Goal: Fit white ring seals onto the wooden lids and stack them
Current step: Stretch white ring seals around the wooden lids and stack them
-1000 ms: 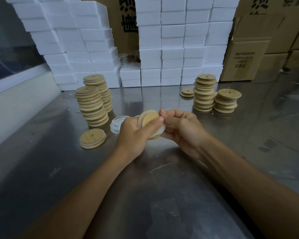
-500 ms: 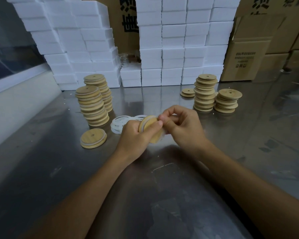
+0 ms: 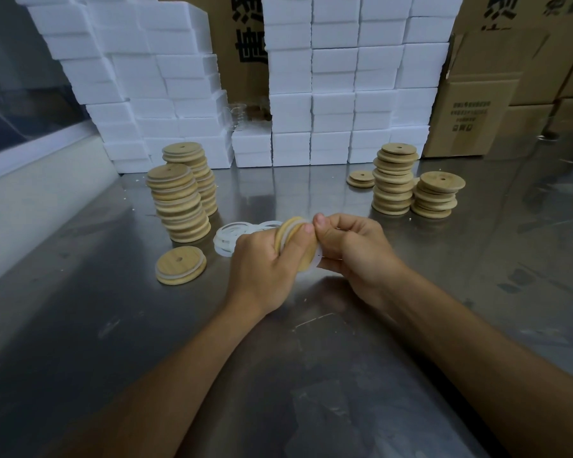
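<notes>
My left hand (image 3: 262, 259) grips a round wooden lid (image 3: 303, 252) on edge above the steel table (image 3: 113, 342). A white ring seal (image 3: 315, 259) lies partly round the lid's rim. My right hand (image 3: 354, 249) pinches that seal against the lid from the right. Behind my hands lies a small heap of loose white ring seals (image 3: 229, 236). One sealed lid (image 3: 181, 265) lies flat to the left. Two tall stacks of sealed lids (image 3: 179, 203) stand at the back left. Stacks of bare wooden lids (image 3: 394, 180) stand at the back right.
White foam boxes (image 3: 328, 81) are piled in a wall along the back. Brown cardboard cartons (image 3: 477, 114) stand at the back right. A pale ledge (image 3: 30, 206) runs along the table's left side. Two bare lids (image 3: 361, 179) lie apart near the right stacks.
My right hand has shifted its fingers along the lid's rim, working the white seal round it. The lid has stayed in my left hand, tilted a little more.
</notes>
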The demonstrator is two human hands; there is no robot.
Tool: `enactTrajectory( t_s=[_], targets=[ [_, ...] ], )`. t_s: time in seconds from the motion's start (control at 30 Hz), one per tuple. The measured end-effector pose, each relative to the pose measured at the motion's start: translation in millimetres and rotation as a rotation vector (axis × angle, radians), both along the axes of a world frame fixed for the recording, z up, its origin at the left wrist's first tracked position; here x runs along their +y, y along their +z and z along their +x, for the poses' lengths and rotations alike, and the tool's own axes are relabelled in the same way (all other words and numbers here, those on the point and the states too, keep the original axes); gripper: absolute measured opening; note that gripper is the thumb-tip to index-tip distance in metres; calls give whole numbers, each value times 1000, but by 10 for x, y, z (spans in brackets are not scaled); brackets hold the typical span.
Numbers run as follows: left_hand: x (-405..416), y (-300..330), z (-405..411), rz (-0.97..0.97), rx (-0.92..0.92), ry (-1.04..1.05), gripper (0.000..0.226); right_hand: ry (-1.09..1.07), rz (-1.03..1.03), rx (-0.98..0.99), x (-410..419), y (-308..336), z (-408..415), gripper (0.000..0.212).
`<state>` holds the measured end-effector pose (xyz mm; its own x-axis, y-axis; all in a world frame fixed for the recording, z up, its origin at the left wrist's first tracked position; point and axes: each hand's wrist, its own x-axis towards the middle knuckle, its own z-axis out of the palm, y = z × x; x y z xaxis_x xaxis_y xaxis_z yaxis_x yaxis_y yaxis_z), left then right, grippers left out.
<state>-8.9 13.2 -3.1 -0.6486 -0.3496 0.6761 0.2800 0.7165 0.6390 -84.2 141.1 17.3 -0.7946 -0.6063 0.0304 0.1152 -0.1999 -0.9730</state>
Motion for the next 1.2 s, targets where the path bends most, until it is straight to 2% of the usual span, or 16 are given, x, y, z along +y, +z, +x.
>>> enactTrajectory(
  t_s=[0.07,0.17,0.3,0.43,0.6,0.93,1.07,1.13,1.2],
  targets=[
    [1,-10,-7,53,3,-11,52,13,-16,-34,-8,-5,-5,23],
    [-4,-22,-23,115,4,-30,59,33,-43,-62,-13,-1,-10,39],
    [-10,-22,-31,106,9,-36,63,110,-56,-123,-5,-1,-12,50],
    [-15,-6,-33,130,34,12,67,148,-37,-137,-9,-11,-5,30],
    [18,-34,-48,134,18,-5,64,177,-80,-182,36,16,-36,44],
    [-27,-22,-57,159,7,10,72,160,-119,-157,18,-31,-31,27],
    [-36,-40,-78,199,-37,-32,63,32,-89,-36,7,-48,-18,15],
    [-44,-42,-66,203,-28,-52,50,-48,-45,155,12,-42,-27,14],
    [-61,-38,-60,161,-31,-65,50,-119,17,403,25,-29,-37,13]
  ],
)
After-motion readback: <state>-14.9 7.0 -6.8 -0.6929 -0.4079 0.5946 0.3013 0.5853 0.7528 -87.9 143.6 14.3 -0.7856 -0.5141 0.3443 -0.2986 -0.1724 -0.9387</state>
